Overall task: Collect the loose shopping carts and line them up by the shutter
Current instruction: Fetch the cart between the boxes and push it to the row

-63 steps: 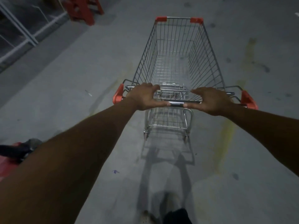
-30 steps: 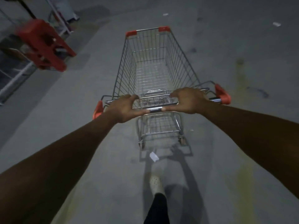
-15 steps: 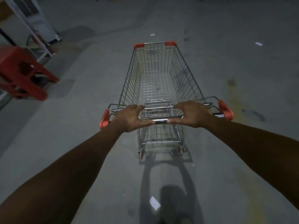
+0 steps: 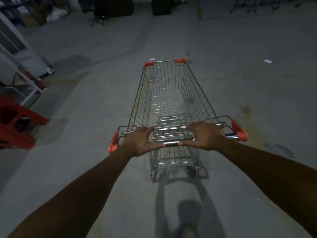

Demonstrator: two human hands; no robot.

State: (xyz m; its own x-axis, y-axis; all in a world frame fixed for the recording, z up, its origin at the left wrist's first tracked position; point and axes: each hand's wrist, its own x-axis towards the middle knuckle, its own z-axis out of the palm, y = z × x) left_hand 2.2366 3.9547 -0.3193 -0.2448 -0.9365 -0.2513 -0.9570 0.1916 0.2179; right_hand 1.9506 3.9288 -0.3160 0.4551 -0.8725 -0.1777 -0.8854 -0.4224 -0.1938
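A shoe (image 4: pixel 187 231) pokes in at the bottom edge, mostly cut off and dim. Both hands grip the shopping cart (image 4: pixel 171 100) by its handle (image 4: pixel 171 144). The left hand (image 4: pixel 139 143) and right hand (image 4: pixel 205 135) curl their fingers over the rear frame, thumbs lying along the chrome bar, which they largely hide. The cart stands on the concrete floor (image 4: pixel 85 109) straight ahead. Its wire basket shows only a folded flap at the near end. To the left, a red stool (image 4: pixel 15 124) is cropped by the edge. Beyond, dark shapes along the far wall are too dim to name.
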